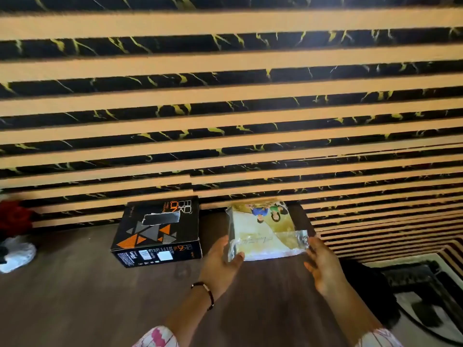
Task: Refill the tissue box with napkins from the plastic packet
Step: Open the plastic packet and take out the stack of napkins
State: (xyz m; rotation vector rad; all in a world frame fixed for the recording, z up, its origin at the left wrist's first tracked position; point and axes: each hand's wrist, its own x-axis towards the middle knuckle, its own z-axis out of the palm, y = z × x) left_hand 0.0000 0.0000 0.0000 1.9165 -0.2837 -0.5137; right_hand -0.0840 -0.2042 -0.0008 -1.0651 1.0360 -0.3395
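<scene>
Scanning from the left, I pass a crumpled white bag (16, 254) at the table's edge and reach the tissue box (157, 231), black with orange triangles, lying flat on the brown table (87, 296) against the striped wall (225, 96). Its slot shows dark with a pale torn edge, and I see no napkins coming out of it, so I judge the refill not yet begun.

Just right of the box sits the plastic packet (265, 231), glossy, with a printed label, its far end at the wall. It looks sealed from here, though I cannot be sure. Opening it, drawing the napkins out and loading the box are all left to do, as I read it.

My left hand (220, 264) reaches forward palm inward, thumb and fingers loosely on the packet's near left corner. My right hand (323, 264) mirrors it at the near right corner, fingertips touching the plastic; whether either has a firm grip, I cannot tell.
</scene>
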